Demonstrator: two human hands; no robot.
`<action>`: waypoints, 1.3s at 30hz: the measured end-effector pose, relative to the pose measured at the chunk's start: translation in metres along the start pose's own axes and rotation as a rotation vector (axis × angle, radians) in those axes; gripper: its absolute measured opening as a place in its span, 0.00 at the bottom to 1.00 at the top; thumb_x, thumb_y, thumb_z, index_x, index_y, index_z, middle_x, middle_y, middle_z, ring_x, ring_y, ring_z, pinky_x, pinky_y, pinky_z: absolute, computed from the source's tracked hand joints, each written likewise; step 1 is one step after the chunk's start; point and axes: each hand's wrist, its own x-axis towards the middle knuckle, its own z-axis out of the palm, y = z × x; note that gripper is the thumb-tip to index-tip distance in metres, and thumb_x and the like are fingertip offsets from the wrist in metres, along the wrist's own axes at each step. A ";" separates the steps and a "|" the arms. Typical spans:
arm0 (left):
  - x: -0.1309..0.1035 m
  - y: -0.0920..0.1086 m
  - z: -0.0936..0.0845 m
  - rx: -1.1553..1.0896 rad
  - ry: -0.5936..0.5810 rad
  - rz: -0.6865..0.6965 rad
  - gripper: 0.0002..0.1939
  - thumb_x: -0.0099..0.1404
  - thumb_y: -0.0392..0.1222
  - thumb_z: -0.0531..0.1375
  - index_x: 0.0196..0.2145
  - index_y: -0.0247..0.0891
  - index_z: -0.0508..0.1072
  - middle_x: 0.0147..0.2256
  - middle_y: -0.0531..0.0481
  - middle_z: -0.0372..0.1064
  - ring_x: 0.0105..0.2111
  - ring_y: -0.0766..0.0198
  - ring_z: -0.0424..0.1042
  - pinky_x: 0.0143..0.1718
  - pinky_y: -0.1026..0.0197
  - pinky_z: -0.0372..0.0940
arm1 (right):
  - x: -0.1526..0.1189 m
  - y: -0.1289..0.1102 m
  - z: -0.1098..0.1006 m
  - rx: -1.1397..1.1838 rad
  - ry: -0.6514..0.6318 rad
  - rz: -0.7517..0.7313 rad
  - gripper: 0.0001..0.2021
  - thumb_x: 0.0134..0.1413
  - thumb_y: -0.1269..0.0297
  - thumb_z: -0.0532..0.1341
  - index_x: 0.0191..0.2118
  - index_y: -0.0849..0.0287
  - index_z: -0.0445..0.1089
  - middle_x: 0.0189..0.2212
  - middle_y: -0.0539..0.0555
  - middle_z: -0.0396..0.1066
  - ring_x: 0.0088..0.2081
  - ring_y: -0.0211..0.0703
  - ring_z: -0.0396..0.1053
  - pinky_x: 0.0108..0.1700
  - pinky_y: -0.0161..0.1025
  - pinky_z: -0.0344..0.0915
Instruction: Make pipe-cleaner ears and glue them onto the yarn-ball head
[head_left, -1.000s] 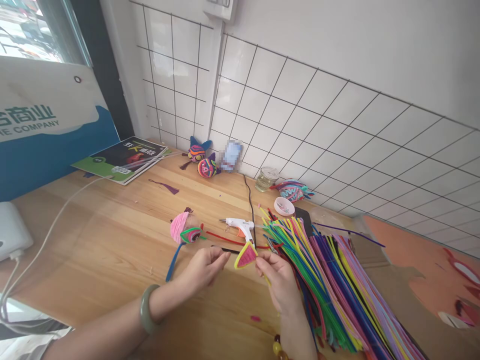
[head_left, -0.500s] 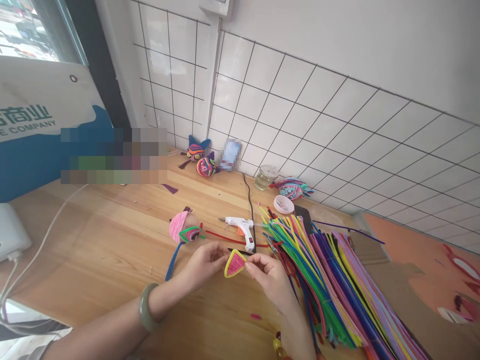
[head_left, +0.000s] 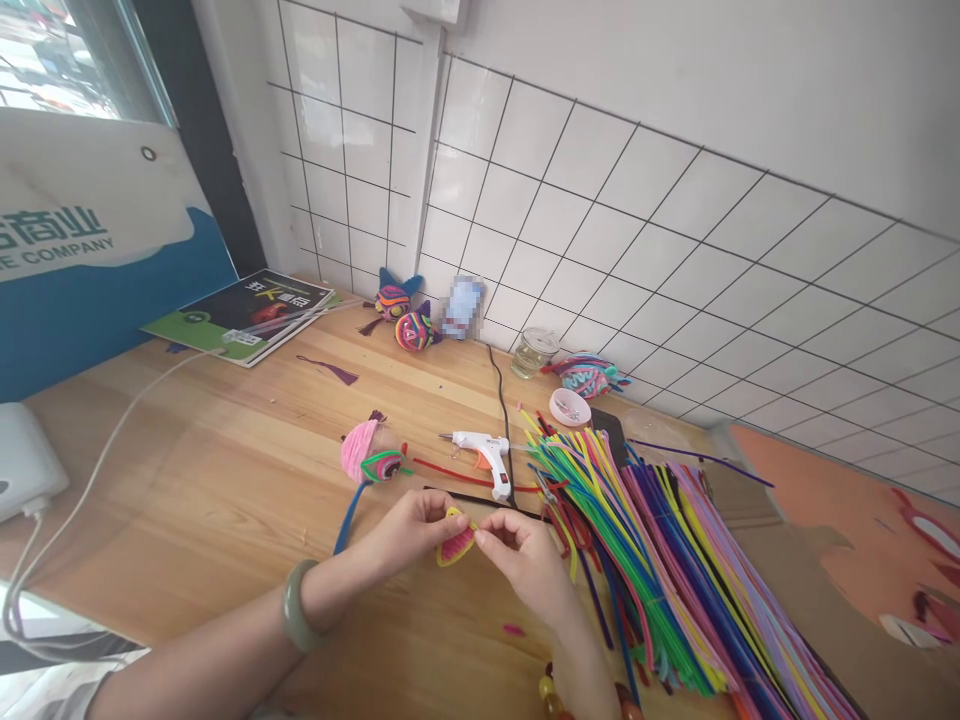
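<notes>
A small triangular pipe-cleaner piece (head_left: 454, 550), pink inside with a yellow border, is held above the wooden table. My left hand (head_left: 420, 528) pinches its upper side between thumb and fingers, hiding part of it. The thumb and forefinger of my right hand (head_left: 523, 556) are closed on the yellow corner at its right. Just beyond my hands lies a white glue gun (head_left: 484, 458), nozzle to the left. To the left of it sits a pink-wrapped ball (head_left: 361, 447) with a green-edged eye shape and a blue strip.
Bundles of coloured pipe cleaners (head_left: 660, 570) cover the table's right side. Along the wall stand two striped fish-like figures (head_left: 415, 328), a glass jar (head_left: 534, 352) and a pink dish (head_left: 570, 407). A magazine (head_left: 247, 310) and a white cable (head_left: 112, 430) lie at left.
The triangle has shifted slightly left and down and turned, with more of it behind my left fingers. My right hand has moved left, closer to my left hand.
</notes>
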 end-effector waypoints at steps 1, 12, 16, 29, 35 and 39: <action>0.000 0.001 0.000 0.021 0.010 0.003 0.16 0.57 0.50 0.58 0.23 0.32 0.68 0.19 0.52 0.64 0.20 0.70 0.61 0.24 0.66 0.56 | 0.000 0.001 0.000 -0.010 -0.002 0.002 0.09 0.48 0.62 0.58 0.25 0.61 0.69 0.22 0.50 0.66 0.25 0.38 0.61 0.28 0.33 0.58; 0.001 0.004 -0.002 0.151 0.067 -0.015 0.20 0.57 0.53 0.56 0.27 0.30 0.74 0.23 0.49 0.70 0.24 0.67 0.65 0.26 0.67 0.60 | 0.002 0.002 -0.004 0.035 0.004 0.017 0.08 0.48 0.63 0.58 0.26 0.62 0.69 0.22 0.50 0.66 0.25 0.38 0.61 0.28 0.33 0.58; 0.000 0.005 -0.001 0.061 0.035 -0.098 0.22 0.53 0.53 0.60 0.37 0.31 0.74 0.29 0.47 0.73 0.27 0.62 0.69 0.28 0.64 0.64 | 0.003 0.002 -0.009 0.085 0.057 0.039 0.09 0.48 0.60 0.58 0.27 0.63 0.68 0.21 0.49 0.64 0.25 0.37 0.59 0.28 0.33 0.56; 0.000 0.008 0.000 -0.043 0.005 -0.115 0.20 0.52 0.49 0.62 0.38 0.31 0.74 0.26 0.47 0.73 0.26 0.62 0.72 0.29 0.62 0.67 | 0.004 0.007 -0.008 0.251 0.056 0.074 0.10 0.47 0.59 0.60 0.26 0.63 0.68 0.18 0.47 0.60 0.22 0.34 0.55 0.25 0.32 0.52; -0.001 0.010 0.001 -0.064 -0.018 -0.136 0.21 0.53 0.50 0.61 0.40 0.32 0.73 0.28 0.45 0.74 0.28 0.60 0.74 0.29 0.62 0.67 | 0.005 0.009 -0.010 0.299 0.079 0.089 0.10 0.45 0.59 0.62 0.26 0.62 0.69 0.19 0.47 0.62 0.22 0.34 0.56 0.26 0.32 0.53; -0.002 0.008 0.000 -0.096 -0.012 -0.140 0.20 0.54 0.49 0.61 0.39 0.31 0.72 0.26 0.45 0.74 0.27 0.61 0.74 0.29 0.63 0.68 | 0.006 0.011 -0.010 0.325 0.112 0.094 0.09 0.44 0.60 0.62 0.25 0.61 0.69 0.20 0.47 0.63 0.22 0.34 0.56 0.25 0.32 0.53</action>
